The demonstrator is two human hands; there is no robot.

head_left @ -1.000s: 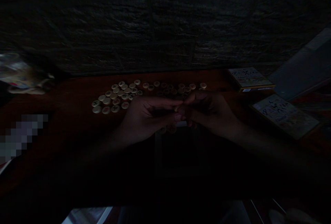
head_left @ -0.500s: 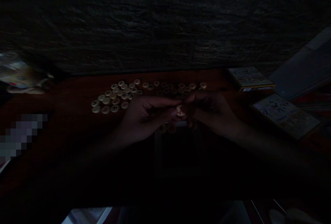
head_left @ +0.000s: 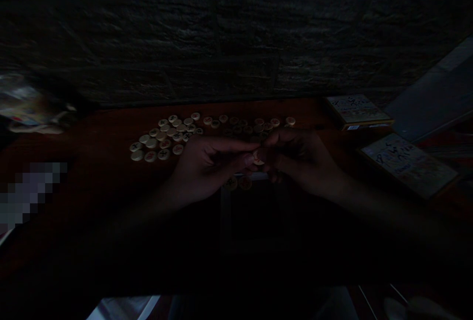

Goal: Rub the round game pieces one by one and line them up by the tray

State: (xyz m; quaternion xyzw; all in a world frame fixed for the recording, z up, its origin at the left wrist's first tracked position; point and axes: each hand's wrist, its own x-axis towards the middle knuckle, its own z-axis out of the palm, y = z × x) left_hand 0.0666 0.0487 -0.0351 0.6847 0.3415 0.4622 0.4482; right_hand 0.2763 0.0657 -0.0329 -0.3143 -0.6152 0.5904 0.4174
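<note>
The scene is very dark. My left hand (head_left: 207,167) and my right hand (head_left: 299,160) meet at the middle of a reddish table (head_left: 103,172). Between their fingertips sits a small round pale game piece (head_left: 257,158) with a red mark, pinched from both sides. Under the hands two more round pieces (head_left: 238,183) lie on the table. Several pale round pieces with black marks (head_left: 162,138) form a cluster left of my left hand. A row of pieces with red marks (head_left: 251,124) runs behind both hands.
Two flat boxes with printed lids lie at the right, one (head_left: 356,111) near the wall, one (head_left: 408,162) closer. A grey sheet (head_left: 432,96) leans at the far right. A dark textured wall (head_left: 236,34) backs the table. Crumpled packaging (head_left: 29,108) sits at the far left.
The piece between my fingertips has turned, showing more of its pale face half a second ago and now less again. Both hands stayed nearly where they were.
</note>
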